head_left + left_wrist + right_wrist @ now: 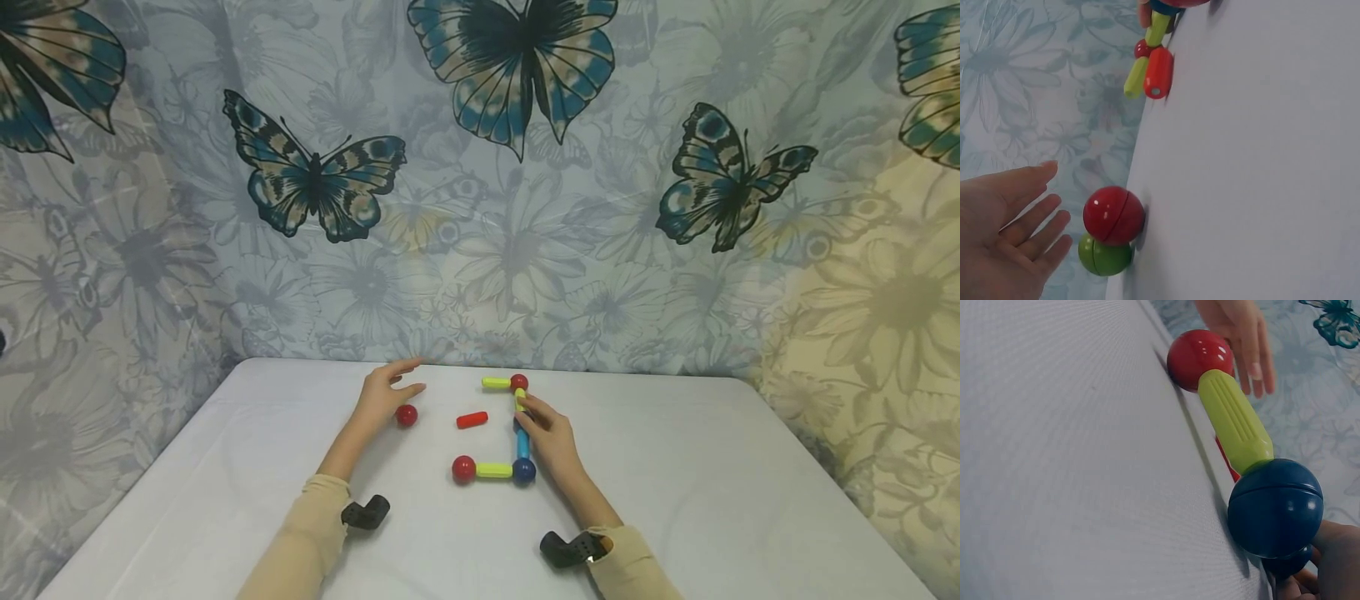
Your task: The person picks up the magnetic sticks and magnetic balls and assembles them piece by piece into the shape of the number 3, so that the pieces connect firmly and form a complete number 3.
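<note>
My right hand (550, 433) pinches the middle of a toy chain, at the second blue ball (1291, 564), which the fingers partly cover. Toward me the chain runs through a light-blue rod (522, 444), a blue ball (523, 472), a yellow-green rod (494, 470) and a red ball (464, 469). Beyond the fingers come a yellow-green rod (520, 395), a far red ball (519, 382) and another yellow-green rod (496, 382) pointing left. My left hand (382, 392), fingers relaxed and apart, hovers by a loose red ball (1113, 215) and a green ball (1104, 257), without visible contact.
A loose red rod (472, 420) lies between the hands, left of the chain. Everything stands on a white-covered table (187, 517). Behind its far edge hangs a cloth (517, 283) printed with butterflies and flowers.
</note>
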`<state>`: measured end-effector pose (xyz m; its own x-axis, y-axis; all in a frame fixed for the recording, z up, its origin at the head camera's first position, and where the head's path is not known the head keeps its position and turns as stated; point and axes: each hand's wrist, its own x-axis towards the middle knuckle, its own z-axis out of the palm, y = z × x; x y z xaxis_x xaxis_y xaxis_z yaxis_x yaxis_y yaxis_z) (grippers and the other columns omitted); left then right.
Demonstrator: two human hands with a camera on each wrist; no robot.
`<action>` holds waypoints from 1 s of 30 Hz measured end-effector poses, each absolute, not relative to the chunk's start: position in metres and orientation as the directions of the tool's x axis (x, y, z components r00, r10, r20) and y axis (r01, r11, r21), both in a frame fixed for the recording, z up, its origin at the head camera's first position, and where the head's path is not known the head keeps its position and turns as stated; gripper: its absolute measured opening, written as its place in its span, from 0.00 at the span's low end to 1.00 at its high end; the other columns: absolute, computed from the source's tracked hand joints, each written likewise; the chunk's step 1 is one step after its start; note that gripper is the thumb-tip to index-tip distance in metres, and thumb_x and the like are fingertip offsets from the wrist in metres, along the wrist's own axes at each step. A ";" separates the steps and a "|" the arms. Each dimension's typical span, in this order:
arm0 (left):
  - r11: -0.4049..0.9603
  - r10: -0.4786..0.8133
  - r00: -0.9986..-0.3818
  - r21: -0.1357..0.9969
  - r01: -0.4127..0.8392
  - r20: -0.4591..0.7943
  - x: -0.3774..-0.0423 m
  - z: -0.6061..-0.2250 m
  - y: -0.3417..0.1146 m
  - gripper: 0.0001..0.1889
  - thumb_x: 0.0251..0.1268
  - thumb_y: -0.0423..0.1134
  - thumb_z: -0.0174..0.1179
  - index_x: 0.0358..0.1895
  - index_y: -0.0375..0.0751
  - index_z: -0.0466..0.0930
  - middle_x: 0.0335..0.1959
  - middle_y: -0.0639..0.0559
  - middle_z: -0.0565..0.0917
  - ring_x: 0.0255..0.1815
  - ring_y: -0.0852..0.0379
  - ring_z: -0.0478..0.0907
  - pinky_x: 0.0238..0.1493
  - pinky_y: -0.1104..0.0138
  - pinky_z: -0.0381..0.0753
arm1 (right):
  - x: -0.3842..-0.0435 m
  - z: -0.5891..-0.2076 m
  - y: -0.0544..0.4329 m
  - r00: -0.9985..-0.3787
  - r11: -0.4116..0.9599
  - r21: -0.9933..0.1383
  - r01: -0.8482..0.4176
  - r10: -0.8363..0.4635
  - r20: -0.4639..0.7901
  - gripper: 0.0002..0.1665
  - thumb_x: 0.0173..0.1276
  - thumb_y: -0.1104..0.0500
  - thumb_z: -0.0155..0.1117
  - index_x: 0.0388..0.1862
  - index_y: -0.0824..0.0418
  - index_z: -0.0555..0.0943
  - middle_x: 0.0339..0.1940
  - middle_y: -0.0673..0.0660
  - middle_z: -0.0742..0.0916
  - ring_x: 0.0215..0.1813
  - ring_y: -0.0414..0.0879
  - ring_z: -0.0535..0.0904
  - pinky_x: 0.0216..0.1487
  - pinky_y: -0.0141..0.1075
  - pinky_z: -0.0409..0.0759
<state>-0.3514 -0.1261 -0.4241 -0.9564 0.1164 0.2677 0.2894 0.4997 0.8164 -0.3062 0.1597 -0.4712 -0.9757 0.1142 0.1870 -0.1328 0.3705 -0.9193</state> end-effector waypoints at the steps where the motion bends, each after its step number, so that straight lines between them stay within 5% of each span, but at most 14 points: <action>1: 0.502 0.118 -0.958 0.817 0.283 0.260 -0.352 -0.425 -0.130 0.25 0.61 0.37 0.67 0.63 0.44 0.77 0.63 0.42 0.79 0.67 0.43 0.73 0.70 0.52 0.70 | -0.306 -0.471 0.160 -0.975 0.372 -0.918 -0.135 0.113 0.189 0.20 0.70 0.57 0.63 0.60 0.58 0.80 0.70 0.57 0.77 0.71 0.54 0.72 0.69 0.43 0.72; 15: 0.465 0.228 -0.959 0.846 0.260 0.170 -0.359 -0.437 -0.170 0.24 0.65 0.33 0.62 0.64 0.33 0.74 0.65 0.36 0.76 0.68 0.38 0.71 0.69 0.51 0.70 | -0.305 -0.469 0.160 -0.974 0.376 -0.916 -0.141 0.110 0.196 0.19 0.69 0.58 0.63 0.59 0.60 0.81 0.69 0.58 0.77 0.72 0.54 0.71 0.70 0.42 0.71; 30: 0.460 0.271 -0.951 0.848 0.263 0.148 -0.356 -0.444 -0.182 0.24 0.63 0.41 0.65 0.60 0.33 0.77 0.60 0.37 0.80 0.62 0.40 0.77 0.64 0.49 0.75 | -0.305 -0.469 0.160 -0.977 0.363 -0.922 -0.136 0.106 0.186 0.20 0.70 0.58 0.63 0.59 0.61 0.80 0.70 0.59 0.76 0.72 0.55 0.71 0.69 0.42 0.72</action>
